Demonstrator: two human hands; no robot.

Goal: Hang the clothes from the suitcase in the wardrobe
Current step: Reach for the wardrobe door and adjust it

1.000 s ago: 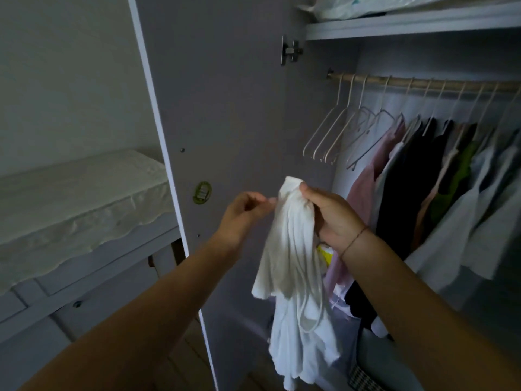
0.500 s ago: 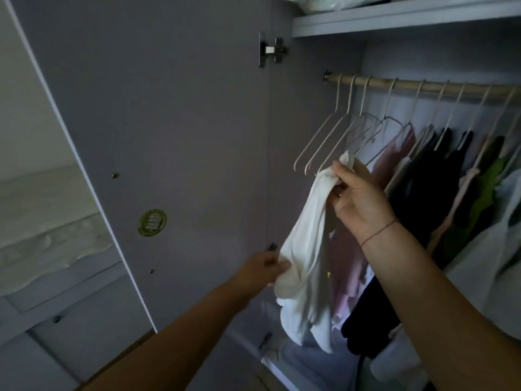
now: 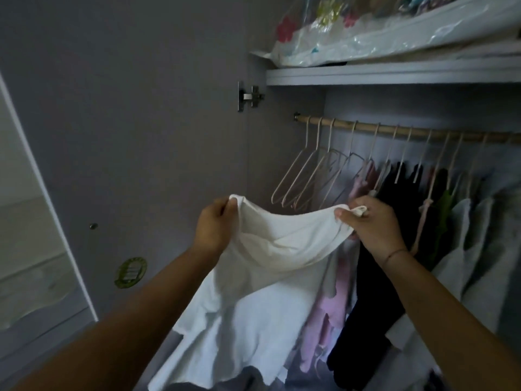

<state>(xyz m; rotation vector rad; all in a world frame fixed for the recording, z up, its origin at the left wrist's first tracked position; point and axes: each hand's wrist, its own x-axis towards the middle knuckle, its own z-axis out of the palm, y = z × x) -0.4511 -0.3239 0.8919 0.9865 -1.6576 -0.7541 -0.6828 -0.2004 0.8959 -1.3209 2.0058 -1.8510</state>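
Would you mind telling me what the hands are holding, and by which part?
Both hold the white top by its upper edge: the left hand pinches one corner, the right hand the other, spreading it open.

Garment (image 3: 270, 266) was held before the wardrobe, left hand (image 3: 214, 227) at its left edge, right hand (image 3: 375, 224) at its right. Behind it, empty hangers (image 3: 307, 179) hung at the left end of the rail (image 3: 394, 130); hung clothes (image 3: 400, 221) lay to their right. A shelf (image 3: 394, 76) above the rail bore a plastic bag (image 3: 394, 35). The open door (image 3: 127, 136) stood left.
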